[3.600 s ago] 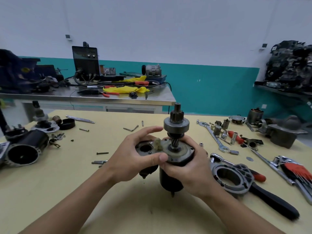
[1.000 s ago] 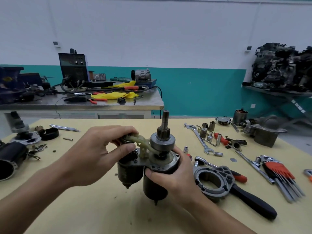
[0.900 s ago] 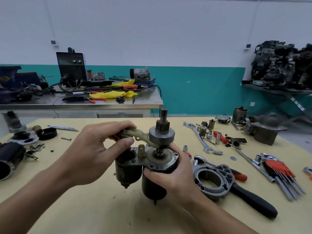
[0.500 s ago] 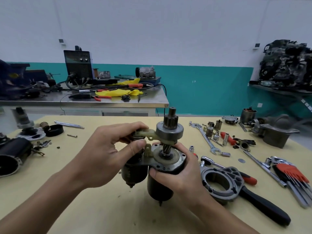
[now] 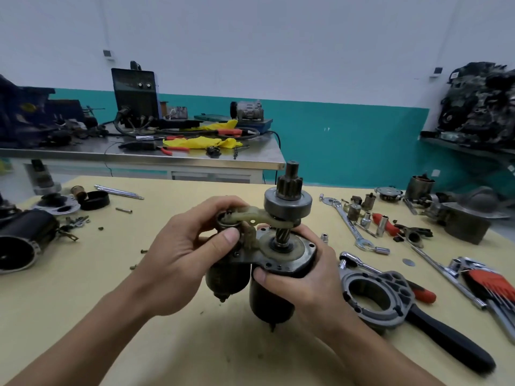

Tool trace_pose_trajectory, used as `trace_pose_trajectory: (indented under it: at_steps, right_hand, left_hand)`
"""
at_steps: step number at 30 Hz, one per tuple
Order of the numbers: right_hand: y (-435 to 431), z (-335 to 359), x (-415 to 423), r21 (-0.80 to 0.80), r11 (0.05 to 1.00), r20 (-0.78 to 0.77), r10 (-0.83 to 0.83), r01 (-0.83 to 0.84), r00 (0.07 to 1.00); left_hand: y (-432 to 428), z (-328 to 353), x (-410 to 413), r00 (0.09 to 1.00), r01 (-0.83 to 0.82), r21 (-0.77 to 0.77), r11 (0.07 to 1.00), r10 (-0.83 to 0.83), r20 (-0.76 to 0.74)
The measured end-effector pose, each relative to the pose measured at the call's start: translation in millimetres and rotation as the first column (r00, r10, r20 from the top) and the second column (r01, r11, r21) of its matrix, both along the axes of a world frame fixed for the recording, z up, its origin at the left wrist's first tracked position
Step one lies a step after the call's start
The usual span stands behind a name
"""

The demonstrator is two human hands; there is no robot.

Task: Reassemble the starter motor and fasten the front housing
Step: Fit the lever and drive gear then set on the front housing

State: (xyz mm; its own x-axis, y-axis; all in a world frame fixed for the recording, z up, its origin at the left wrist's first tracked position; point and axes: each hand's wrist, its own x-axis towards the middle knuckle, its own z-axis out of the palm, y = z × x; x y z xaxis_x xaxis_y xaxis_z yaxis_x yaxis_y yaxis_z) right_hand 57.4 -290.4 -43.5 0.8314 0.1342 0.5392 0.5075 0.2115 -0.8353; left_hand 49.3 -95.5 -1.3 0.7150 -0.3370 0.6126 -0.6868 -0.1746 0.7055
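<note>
Dark cylindrical metal starter motor (image 5: 271, 299) held upright, R hand (image 5: 309, 282) fingers curled round its body, L hand (image 5: 181, 263) fingers pinching the beige plastic fork lever (image 5: 250, 215).

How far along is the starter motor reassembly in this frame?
Done: the pinion drive is mounted above the motor body. In hand: the left hand pinches the fork lever while the right hand grips the motor body. Left: the front housing lies unfitted on the table, so fastening remains.

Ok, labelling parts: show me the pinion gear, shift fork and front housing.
pinion gear (image 5: 288, 185), head view, teeth
shift fork (image 5: 245, 215), head view, arm's middle
front housing (image 5: 401, 288), head view, ribbed rim
</note>
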Motion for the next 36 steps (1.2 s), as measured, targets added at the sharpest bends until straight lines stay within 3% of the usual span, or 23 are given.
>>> trace_pose_trajectory:
  at_steps: [3,7,10,14,18,21,23,26,29,32,36]
  right_hand:
    - [0,0,1,-0.003,1.0,0.006,0.006,-0.006,1.0]
    - [0,-2,0,-0.002,1.0,-0.006,-0.013,0.013,1.0]
    - [0,-2,0,-0.021,0.999,-0.002,-0.026,0.026,1.0]
    - [-1,0,0,-0.036,0.998,0.011,-0.042,0.043,0.999]
    - [1,1,4,-0.048,0.999,0.033,-0.016,0.017,0.999]
    - [0,0,4,-0.033,0.999,0.023,0.023,-0.023,0.999]
    - [-1,-1,3,-0.012,1.0,0.016,0.025,-0.025,1.0]
    - [-3,-2,3,0.005,0.999,0.008,0.033,-0.033,0.999]
    - [-2,-2,4,-0.028,0.999,0.008,0.029,-0.029,1.0]
    - [-1,-3,4,-0.029,1.0,0.013,0.003,-0.002,1.0]
    - [-1,-4,4,-0.013,1.0,-0.004,0.002,-0.002,1.0]
  left_hand:
    - [-7,2,-1,0.998,-0.056,-0.032,0.998,0.055,-0.018]
    - [-11,38,5,0.986,-0.165,0.149,0.975,0.164,0.016]
    - [-28,66,10,0.997,-0.061,0.273,0.96,0.07,-0.025]
    - [-46,71,12,0.999,-0.039,0.279,0.959,0.046,-0.018]
    - [-30,76,23,0.969,0.18,0.19,0.965,-0.141,-0.201]
    - [-23,75,30,0.909,0.357,0.26,0.897,-0.27,-0.319]
    - [-23,71,31,0.898,0.39,0.328,0.86,-0.276,-0.343]
    - [-21,64,26,0.935,0.305,0.314,0.899,-0.22,-0.278]
    - [-23,56,13,0.993,0.038,0.178,0.983,-0.018,-0.116]
    - [-37,49,3,0.988,-0.147,0.195,0.97,0.153,-0.013]
    - [-39,51,10,0.988,-0.018,0.216,0.976,0.05,-0.144]
